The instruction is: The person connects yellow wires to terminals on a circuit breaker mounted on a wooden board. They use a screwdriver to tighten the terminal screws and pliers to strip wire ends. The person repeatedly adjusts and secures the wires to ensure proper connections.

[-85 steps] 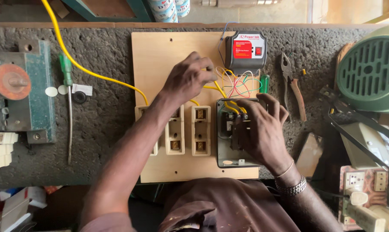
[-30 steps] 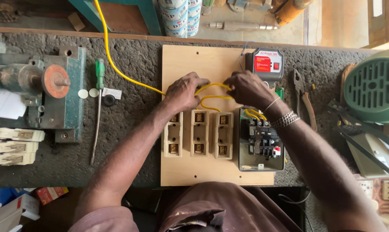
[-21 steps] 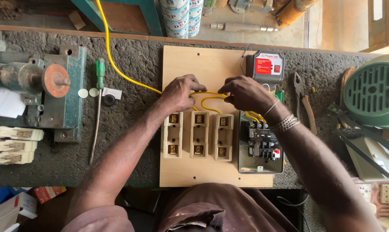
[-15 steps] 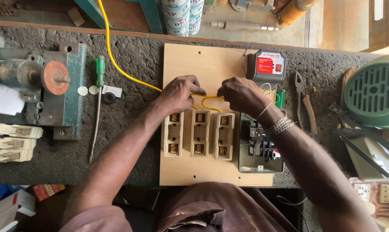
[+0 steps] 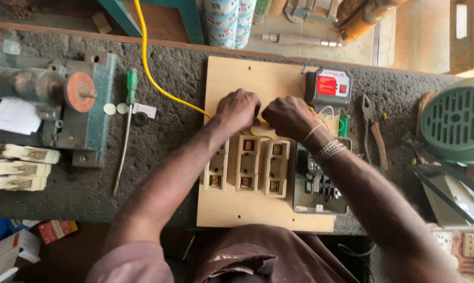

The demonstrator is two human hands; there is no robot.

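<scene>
Bare board above; fuse holders close below hands.

Left hand: closed on yellow wire
Right hand: pinching same wire
Below: three fuse holders
Base: board on table

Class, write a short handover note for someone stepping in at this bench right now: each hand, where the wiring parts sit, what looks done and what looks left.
Left hand: closed on the yellow wire near the top of the wooden board.
Right hand: pinching the same wire just beside the left hand, above the fuse holders.
Parts: three cream fuse holders sit side by side on the board; a grey switch box stands open at their right; a red-faced grey unit at top right.
Tools: green screwdriver left of the board, pliers right.
Done: parts placed on the board.
Left: the yellow wire appears not yet connected.
</scene>
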